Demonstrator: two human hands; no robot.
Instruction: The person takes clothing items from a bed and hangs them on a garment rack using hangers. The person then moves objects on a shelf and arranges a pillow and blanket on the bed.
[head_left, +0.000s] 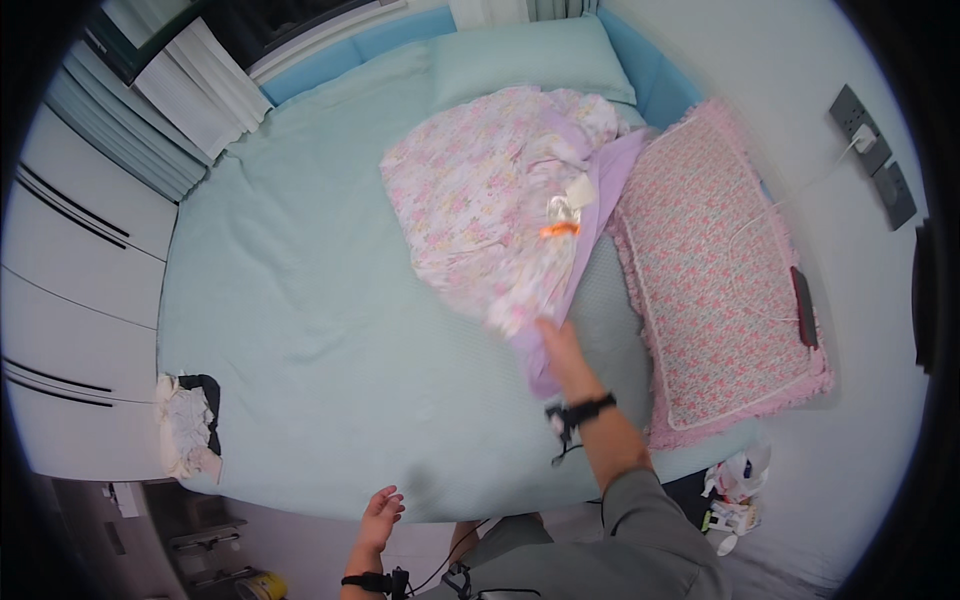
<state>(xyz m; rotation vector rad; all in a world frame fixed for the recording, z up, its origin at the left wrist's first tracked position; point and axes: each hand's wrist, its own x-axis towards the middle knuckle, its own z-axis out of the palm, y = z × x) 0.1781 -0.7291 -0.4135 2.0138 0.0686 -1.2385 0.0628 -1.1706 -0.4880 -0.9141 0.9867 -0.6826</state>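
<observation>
A pink floral cloth (469, 184) with a lilac border, perhaps a thin quilt, lies bunched on the light green bed cover (300, 315). My right hand (562, 349) grips its near corner, where the fabric is blurred. A whitish tag, a shiny silvery piece and an orange item (561, 229) rest on or hang from the cloth; blur hides what they are. Low in the view, my left hand (382, 514) hovers by the bed's near edge, holding nothing, with its fingers partly curled and apart.
To the right, a frilled pink floral pillow (705, 277) bears a phone (804, 307) on a white cable. A green pillow (532, 60) sits at the bed's head. Folded clothes (187, 427) lie at the left edge, near white cabinets (82, 300). Plastic bags (739, 480) stand beside the bed.
</observation>
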